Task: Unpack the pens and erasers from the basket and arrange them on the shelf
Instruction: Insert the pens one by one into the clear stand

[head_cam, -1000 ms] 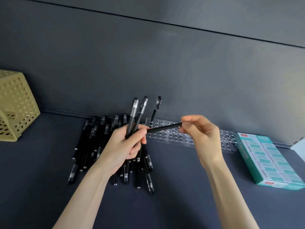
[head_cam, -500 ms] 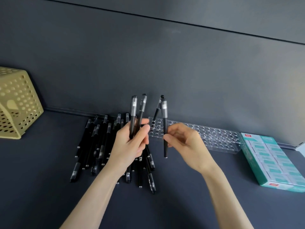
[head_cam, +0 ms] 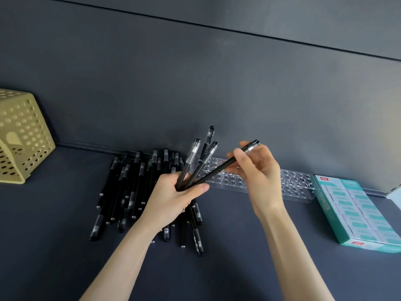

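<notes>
Several black pens (head_cam: 134, 187) lie in a loose pile on the dark shelf (head_cam: 65, 246). My left hand (head_cam: 173, 198) hovers over the pile and grips a fan of three pens (head_cam: 191, 159) by their lower ends. The rightmost of them, a slanted pen (head_cam: 217, 170), is also pinched near its cap by my right hand (head_cam: 258, 174). Behind them a single pen (head_cam: 210, 135) stands in the clear pen holder (head_cam: 293, 185), a long rack of round holes against the back wall. The teal eraser box (head_cam: 355, 209) lies at the right.
A yellow perforated basket (head_cam: 19, 135) lies tipped on its side at the far left of the shelf. The dark back wall (head_cam: 195, 94) rises straight behind the holder. A pale object (head_cam: 396, 194) shows at the right edge.
Half a second ago my right hand held one pen upright by the holder. That pen now slants, with its lower end in my left hand's bunch. My right hand has risen to the right.
</notes>
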The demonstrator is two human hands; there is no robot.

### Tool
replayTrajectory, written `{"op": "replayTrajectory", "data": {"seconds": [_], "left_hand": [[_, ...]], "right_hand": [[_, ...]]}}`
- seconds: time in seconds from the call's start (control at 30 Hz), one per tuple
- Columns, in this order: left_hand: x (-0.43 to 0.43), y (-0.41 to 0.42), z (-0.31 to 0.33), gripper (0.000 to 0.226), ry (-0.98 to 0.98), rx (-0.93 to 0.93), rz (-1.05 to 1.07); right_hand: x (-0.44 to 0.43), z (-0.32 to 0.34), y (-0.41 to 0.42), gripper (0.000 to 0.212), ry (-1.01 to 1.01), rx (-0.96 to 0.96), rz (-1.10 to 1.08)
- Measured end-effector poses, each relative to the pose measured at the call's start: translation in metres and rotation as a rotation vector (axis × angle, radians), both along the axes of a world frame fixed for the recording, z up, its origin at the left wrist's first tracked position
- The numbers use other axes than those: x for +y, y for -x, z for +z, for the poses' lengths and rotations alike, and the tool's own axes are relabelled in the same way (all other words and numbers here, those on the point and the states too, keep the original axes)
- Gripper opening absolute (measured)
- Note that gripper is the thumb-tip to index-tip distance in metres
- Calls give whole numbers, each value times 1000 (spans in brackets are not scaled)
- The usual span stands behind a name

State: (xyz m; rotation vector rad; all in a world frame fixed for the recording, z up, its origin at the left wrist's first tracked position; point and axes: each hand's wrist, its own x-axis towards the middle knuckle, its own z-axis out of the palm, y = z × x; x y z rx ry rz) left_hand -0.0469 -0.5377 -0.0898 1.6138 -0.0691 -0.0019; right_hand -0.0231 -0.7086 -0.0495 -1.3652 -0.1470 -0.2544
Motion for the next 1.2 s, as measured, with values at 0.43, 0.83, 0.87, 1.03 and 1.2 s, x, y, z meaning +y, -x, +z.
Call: {"op": "replayTrajectory", "data": {"seconds": [0.43, 0.83, 0.87, 1.03, 1.2], "left_hand": [[3, -2, 1, 28, 282, -18, 161], [-2, 1, 4, 24, 294, 14, 145], [-1, 1, 4, 24, 292, 18, 147], [-1, 1, 3, 23, 294, 23, 140], [-1, 2, 3, 23, 284, 26, 121]], "right_hand": [[5, 8, -49, 37, 440, -245, -231], [13, -8, -67, 48, 657, -325, -202], [14, -10, -66, 47, 673, -324, -202], [17, -17, -62, 40, 710, -303, -164], [17, -20, -64, 40, 772, -329, -152]]}}
